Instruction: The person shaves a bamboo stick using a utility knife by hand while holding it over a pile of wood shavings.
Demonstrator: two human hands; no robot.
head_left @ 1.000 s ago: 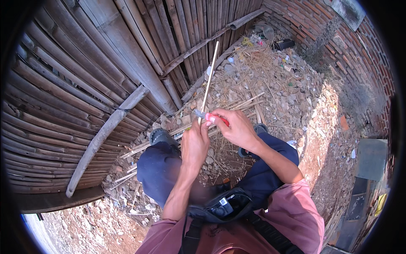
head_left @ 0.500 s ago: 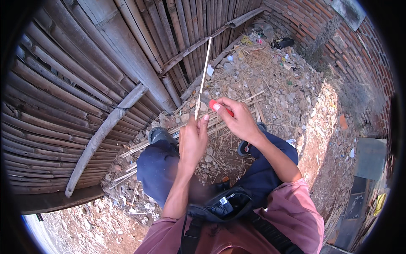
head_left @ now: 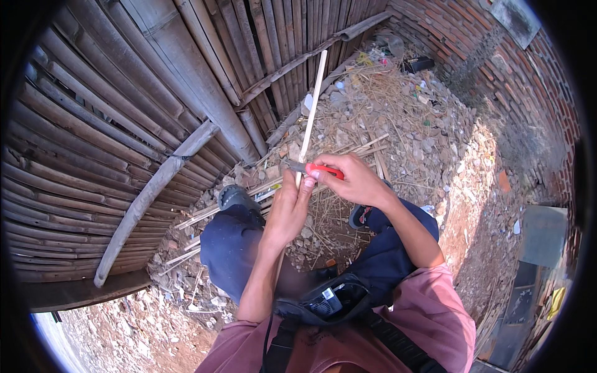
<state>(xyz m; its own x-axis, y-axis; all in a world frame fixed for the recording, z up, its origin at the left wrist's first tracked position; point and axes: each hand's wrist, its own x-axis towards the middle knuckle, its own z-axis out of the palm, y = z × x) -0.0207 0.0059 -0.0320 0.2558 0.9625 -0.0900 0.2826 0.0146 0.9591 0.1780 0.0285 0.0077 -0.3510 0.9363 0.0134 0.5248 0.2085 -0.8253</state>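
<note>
My left hand [head_left: 287, 208] is closed round a long, thin pale bamboo strip [head_left: 313, 105], which slants up and slightly right, its far end near the bamboo wall. The lower part of the strip shows again beside my left forearm. In my right hand [head_left: 354, 181] is a knife with a red handle [head_left: 326, 171]. Its short grey blade [head_left: 295, 165] lies across the strip just above my left fingers. The right thumb rests close to the left thumb, by the handle. Whether the blade's edge bites into the strip is too small to tell.
Several cut bamboo strips [head_left: 205, 216] lie on the rubble between and beside my feet. A bamboo-slat wall [head_left: 180, 68] with a thick pole leans along the left. A brick wall [head_left: 528, 81] curves round the right. A black pouch [head_left: 323, 301] hangs at my waist.
The knife has moved left and down, its blade now crossing the bamboo strip. The strip has tilted to the right, and both hands are closer together.
</note>
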